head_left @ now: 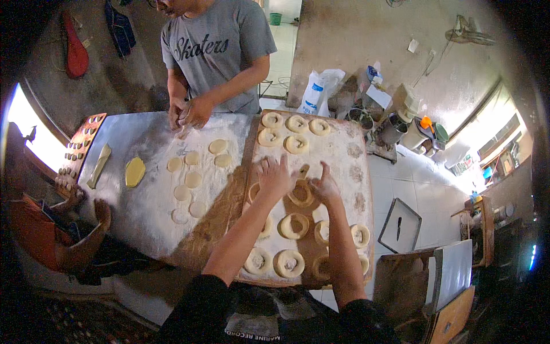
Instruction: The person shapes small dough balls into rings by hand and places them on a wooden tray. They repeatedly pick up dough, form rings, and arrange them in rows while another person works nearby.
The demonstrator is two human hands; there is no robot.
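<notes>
My left hand, fingers spread, is over the floured wooden board, between rows of pale dough rings. My right hand is just right of it, index finger raised and thumb apart, by a ring in shadow. My hands partly hide the rings beneath them; whether they touch dough is unclear. Both look empty. More rings lie above my hands, and several below.
A grey-shirted person works at the floured metal table with dough discs and a yellow slab. An orange-clad person is at left. Buckets, a tray and a chair-like wooden piece stand right.
</notes>
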